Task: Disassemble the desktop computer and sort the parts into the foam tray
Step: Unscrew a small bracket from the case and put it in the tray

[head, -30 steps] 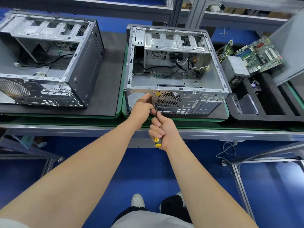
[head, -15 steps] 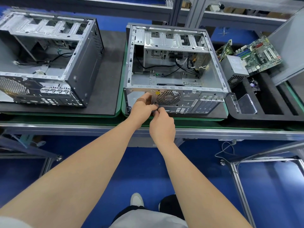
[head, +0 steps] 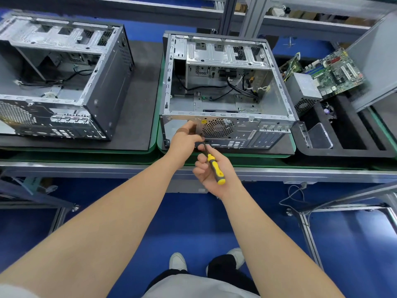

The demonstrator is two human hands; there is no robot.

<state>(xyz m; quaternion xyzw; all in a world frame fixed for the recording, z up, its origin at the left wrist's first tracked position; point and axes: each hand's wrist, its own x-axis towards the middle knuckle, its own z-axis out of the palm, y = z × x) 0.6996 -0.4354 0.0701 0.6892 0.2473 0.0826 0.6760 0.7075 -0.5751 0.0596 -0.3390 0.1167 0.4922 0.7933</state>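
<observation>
An open grey computer case (head: 225, 97) lies on its side on a green-edged mat, its rear panel with a round fan grille (head: 218, 127) facing me. My left hand (head: 185, 139) grips the rear panel left of the grille, thumb on top. My right hand (head: 212, 171) holds a yellow and black screwdriver (head: 214, 168), palm turned up, with the shaft tip at the rear panel just below my left fingers. Loose black cables lie inside the case. The black foam tray (head: 343, 151) sits to the right, with a motherboard (head: 335, 72) and a power supply (head: 305, 91) in it.
A second stripped case (head: 64, 82) lies on a dark mat to the left. A clear plastic part (head: 318, 138) stands in the tray's near-left slot. A grey side panel (head: 376, 61) leans at the far right. Metal rails cross below the bench over the blue floor.
My right hand has rolled palm up and drawn slightly back, so the screwdriver's yellow handle now shows. The left hand stays on the rear panel.
</observation>
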